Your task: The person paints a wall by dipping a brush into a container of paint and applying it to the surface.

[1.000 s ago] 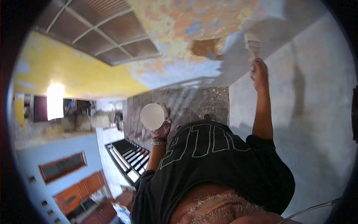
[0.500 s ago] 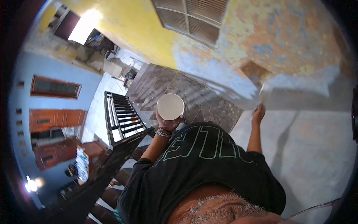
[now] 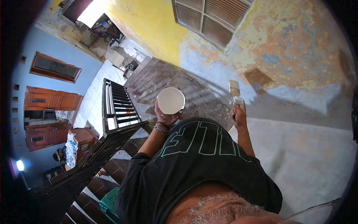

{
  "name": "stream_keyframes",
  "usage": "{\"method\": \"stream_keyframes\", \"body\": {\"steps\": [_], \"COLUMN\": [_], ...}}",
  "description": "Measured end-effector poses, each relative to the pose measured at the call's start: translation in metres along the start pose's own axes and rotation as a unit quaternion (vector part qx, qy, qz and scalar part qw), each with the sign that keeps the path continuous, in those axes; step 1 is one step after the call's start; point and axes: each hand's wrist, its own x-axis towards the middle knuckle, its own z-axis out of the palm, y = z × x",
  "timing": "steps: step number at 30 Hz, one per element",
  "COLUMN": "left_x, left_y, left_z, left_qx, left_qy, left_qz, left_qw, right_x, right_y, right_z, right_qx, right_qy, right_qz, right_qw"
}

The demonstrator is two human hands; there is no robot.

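My left hand point(image 3: 165, 116) is wrapped round a round tub of off-white paint point(image 3: 171, 100), held out in front of my body. Its pale surface faces up, and its lower side is hidden. In my right hand point(image 3: 238, 114) is a paintbrush point(image 3: 234, 89), gripped by its whitish handle with the bristles pointing away from me. The brush is between the tub and the wall point(image 3: 287, 56), which has peeling yellow, orange and blue patches. Along the wall's lower part runs a pale painted area point(image 3: 287, 91).
A black slatted railing point(image 3: 121, 108) stands to my left, with stairs point(image 3: 100, 190) and a green container point(image 3: 110, 203) below. Dark floor tiles point(image 3: 162, 80) lie ahead, stained with pale spots. A framed window point(image 3: 212, 18) is set in the wall. A wooden cabinet point(image 3: 84, 142) stands farther left.
My right hand has moved left with the paintbrush, away from the wall and closer to the tub. The tub has stayed nearly still in my left hand. The view has shifted slightly.
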Motion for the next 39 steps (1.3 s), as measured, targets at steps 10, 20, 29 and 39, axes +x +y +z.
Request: {"method": "stream_keyframes", "body": {"steps": [10,20,29,39], "left_x": [0.007,0.033,0.057,0.057], "left_y": [0.001,0.003,-0.003,-0.015], "left_z": [0.02,0.009,0.019,0.057], "left_qx": [0.001,0.04,0.06,0.085], "left_qy": [0.063,-0.004,-0.14,-0.09], "left_qz": [-0.015,-0.065,-0.134,-0.154], "left_qw": [0.998,0.997,0.979,0.98], "right_x": [-0.028,-0.068,-0.086,-0.06], "right_y": [-0.054,-0.134,-0.193,-0.19], "right_z": [0.046,0.067,0.117,0.14], "right_qx": [-0.151,0.044,-0.166,-0.309], "right_qy": [-0.005,0.025,-0.103,-0.202], "right_qz": [-0.272,-0.295,-0.303,-0.322], "right_qw": [0.95,0.954,0.933,0.872]}}
